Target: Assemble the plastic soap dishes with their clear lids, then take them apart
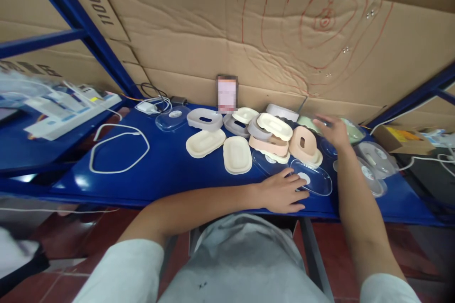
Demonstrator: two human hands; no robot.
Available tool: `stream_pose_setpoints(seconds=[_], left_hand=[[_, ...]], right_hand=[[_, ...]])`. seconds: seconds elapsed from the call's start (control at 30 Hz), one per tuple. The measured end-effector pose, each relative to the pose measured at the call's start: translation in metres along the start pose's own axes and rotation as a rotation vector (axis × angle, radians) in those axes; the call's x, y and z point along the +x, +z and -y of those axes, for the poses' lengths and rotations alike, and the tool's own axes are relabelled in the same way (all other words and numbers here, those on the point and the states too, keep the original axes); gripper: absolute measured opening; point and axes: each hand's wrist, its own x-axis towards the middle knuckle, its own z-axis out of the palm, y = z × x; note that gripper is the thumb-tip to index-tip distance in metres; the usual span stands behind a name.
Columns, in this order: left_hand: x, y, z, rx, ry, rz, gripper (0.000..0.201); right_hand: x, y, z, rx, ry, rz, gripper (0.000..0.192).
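Observation:
My left hand [284, 191] lies at the front edge of the blue table with its fingers spread, at a clear plastic lid [320, 182] with a round white label. Whether the fingertips press on the lid is hard to tell. Farther back, my right hand [334, 129] reaches over the pale green dishes [351, 130], fingers stretched out and slightly blurred; nothing shows in its grasp. Left of it are a peach tray with a slot [303, 143] and a pile topped by a cream oval dish [274, 125]. A cream dish [237, 155] sits in front of grey slotted trays [205, 119].
A phone-like screen [227, 94] leans on the cardboard wall [177, 33]. Looped white cable [119, 170], a charger [146, 106] and a clear lid [173, 119] lie left. More clear lids [378, 158] and an open cardboard box [405, 141] stand right. Blue posts [95, 47] frame the table.

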Motion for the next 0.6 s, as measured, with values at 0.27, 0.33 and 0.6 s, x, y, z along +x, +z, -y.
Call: stream_pose_setpoints(seconds=[0.27, 0.33, 0.6], left_hand=[[0.001, -0.002, 0.000, -0.008, -0.012, 0.025, 0.038], [0.001, -0.002, 0.000, -0.010, -0.013, 0.030, 0.038], [0.000, 0.000, 0.000, -0.019, -0.015, 0.026, 0.038]], right_hand=[[-0.002, 0.007, 0.010, 0.413, 0.155, -0.038, 0.062], [-0.004, 0.006, 0.012, 0.455, 0.163, -0.015, 0.060], [0.001, 0.010, 0.011, 0.391, 0.211, -0.178, 0.052]])
